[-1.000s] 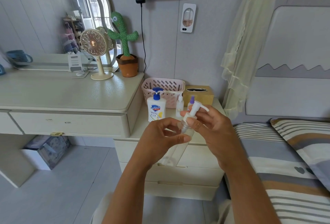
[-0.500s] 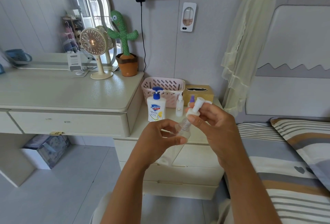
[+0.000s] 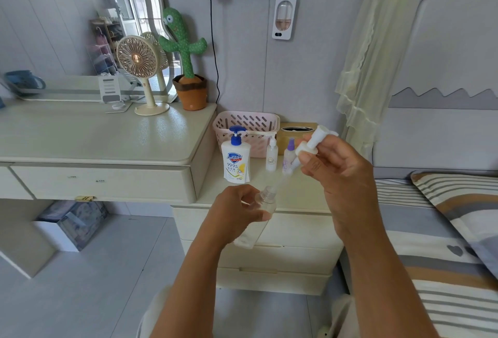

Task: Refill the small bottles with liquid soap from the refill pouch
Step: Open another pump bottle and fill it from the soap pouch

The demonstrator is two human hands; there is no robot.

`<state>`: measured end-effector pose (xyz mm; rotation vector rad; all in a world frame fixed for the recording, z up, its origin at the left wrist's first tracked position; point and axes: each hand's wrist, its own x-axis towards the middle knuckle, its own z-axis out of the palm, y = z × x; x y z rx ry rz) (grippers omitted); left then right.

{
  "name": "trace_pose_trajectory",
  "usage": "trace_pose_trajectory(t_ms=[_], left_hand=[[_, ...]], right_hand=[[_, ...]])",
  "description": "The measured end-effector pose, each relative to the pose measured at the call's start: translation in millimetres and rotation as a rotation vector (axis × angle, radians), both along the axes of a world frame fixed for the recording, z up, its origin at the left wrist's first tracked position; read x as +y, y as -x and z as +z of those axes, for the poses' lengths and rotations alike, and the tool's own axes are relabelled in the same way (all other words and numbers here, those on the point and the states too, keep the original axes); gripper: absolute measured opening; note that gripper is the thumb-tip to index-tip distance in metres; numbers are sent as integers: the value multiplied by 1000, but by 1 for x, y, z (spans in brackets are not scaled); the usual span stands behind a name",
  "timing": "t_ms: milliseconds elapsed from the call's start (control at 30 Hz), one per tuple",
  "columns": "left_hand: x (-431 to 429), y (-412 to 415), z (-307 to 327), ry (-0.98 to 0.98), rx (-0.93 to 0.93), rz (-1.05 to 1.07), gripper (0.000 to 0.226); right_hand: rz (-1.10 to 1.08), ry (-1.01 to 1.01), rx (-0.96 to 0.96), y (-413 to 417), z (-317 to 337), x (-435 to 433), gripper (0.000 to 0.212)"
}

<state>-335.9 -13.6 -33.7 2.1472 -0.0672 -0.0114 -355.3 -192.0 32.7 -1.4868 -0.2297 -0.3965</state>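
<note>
Clear small bottle (image 3: 266, 199), contents indiscernible, gripped by left hand (image 3: 232, 213); right hand (image 3: 339, 173) pinches white pump (image 3: 313, 143) above its neck.

The bottle (image 3: 262, 203) you hold is clear, and your pump (image 3: 312, 143) is white. On the cream cabinet (image 3: 296, 230), the soap (image 3: 235, 162) is white with a blue top and a blue-and-yellow label. Beside it are a white bottle (image 3: 271, 156) and a purple-capped bottle (image 3: 289, 156). The slotted basket (image 3: 248, 122) is pink, the dotted cactus (image 3: 183, 38) green, its pot (image 3: 191, 92) brown. The bedding (image 3: 444, 257) is striped grey, white and tan.
</note>
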Motion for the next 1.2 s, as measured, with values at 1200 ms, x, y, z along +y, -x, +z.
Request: trace_pose_trajectory(t_ms=[1200], left_hand=[[-43,-186,-67,89,-113,226,34]], right_hand=[[-142,489,42,-187,-135,-64,19]])
